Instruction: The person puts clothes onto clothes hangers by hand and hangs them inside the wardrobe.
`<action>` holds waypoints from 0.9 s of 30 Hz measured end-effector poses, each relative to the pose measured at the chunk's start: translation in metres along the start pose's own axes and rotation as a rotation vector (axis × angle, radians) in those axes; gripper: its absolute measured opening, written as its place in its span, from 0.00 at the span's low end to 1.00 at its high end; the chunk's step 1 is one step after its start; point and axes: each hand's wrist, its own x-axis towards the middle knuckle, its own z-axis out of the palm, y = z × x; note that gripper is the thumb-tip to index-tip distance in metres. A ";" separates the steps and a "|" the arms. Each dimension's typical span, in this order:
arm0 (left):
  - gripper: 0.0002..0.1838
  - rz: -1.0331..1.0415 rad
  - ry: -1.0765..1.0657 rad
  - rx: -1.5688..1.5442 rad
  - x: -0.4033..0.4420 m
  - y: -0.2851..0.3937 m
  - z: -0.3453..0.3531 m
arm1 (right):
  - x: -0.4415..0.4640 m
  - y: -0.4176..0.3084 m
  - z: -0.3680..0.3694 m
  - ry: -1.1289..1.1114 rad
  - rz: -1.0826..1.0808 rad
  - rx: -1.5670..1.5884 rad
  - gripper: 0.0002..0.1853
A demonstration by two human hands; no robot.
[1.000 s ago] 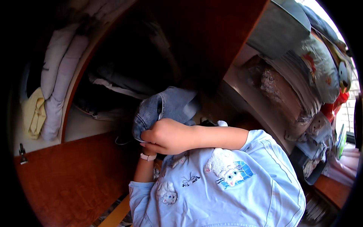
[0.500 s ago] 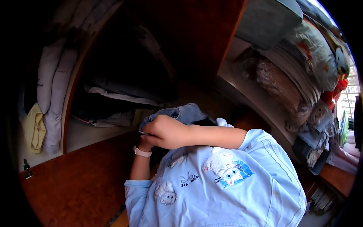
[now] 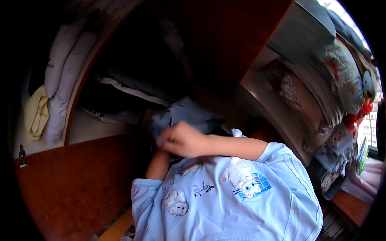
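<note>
A crumpled blue-grey denim garment is bunched up in front of my chest. At its near edge is my right hand, closed, with the fingers curled in against the cloth and slightly blurred. My right forearm crosses in front of my body to reach it. From the lower left rises my left forearm; its hand is hidden behind the right hand and the garment, so its fingers do not show.
Ahead is a dark open wardrobe with folded clothes on a shelf. Light rolled clothes and a yellow cloth lie at left. A brown wooden panel runs below. Bagged bedding and a grey box stand right.
The denim garment has shifted up and bunched more. My right hand has turned slightly and moved a little right. The left wrist's pale band has gone out of sight. The view has swung a little.
</note>
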 end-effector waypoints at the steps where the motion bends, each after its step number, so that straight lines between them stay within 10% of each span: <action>1: 0.08 0.011 0.013 -0.036 -0.002 -0.008 0.006 | 0.001 0.002 -0.006 0.103 0.049 0.076 0.11; 4: 0.10 -0.444 -0.048 -0.043 -0.003 0.039 0.004 | 0.002 0.006 -0.028 0.227 0.210 -0.079 0.12; 6: 0.11 -0.417 -0.221 -0.004 -0.023 0.072 -0.012 | 0.003 0.012 -0.029 0.328 0.251 0.064 0.14; 12: 0.22 -0.162 0.295 0.522 0.003 0.113 -0.029 | -0.003 0.021 -0.034 0.268 0.271 0.106 0.15; 18: 0.13 -0.556 -0.064 -0.289 0.040 0.076 -0.047 | -0.023 0.021 -0.057 0.242 0.253 0.086 0.14; 24: 0.23 -0.457 -0.090 -0.572 0.084 0.139 -0.095 | -0.098 0.090 -0.077 -1.049 0.525 -0.813 0.09; 27: 0.23 -0.476 -0.169 -0.485 0.086 0.155 -0.099 | -0.050 0.057 -0.107 -0.523 0.517 -0.351 0.06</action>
